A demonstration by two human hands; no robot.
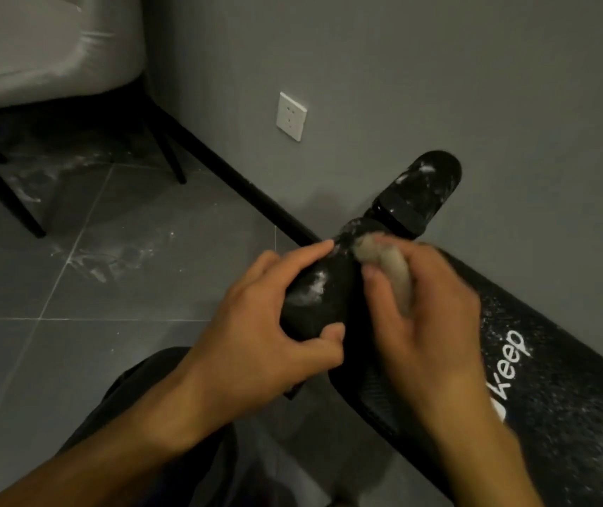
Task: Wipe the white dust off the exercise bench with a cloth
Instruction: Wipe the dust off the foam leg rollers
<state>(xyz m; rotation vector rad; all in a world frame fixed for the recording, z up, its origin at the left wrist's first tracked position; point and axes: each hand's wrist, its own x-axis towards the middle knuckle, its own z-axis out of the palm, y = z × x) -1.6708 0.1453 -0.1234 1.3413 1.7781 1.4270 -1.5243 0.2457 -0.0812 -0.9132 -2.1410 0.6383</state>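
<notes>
Your dusty exercise bench (556,382) lies along the wall (439,86). Your left hand (256,342) grips its near foam roller (333,298) to steady it, so your right hand (431,312), clenched round the balled cloth (391,265), can scrub beside the white dust smear (313,287).

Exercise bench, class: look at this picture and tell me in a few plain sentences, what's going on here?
A person is wiping a black exercise bench. The left hand grips the near foam roller at its end, while the right hand presses a bunched beige cloth in beside it. White dust shows on that roller, the far roller and the bench itself, so the job is not finished.
</notes>
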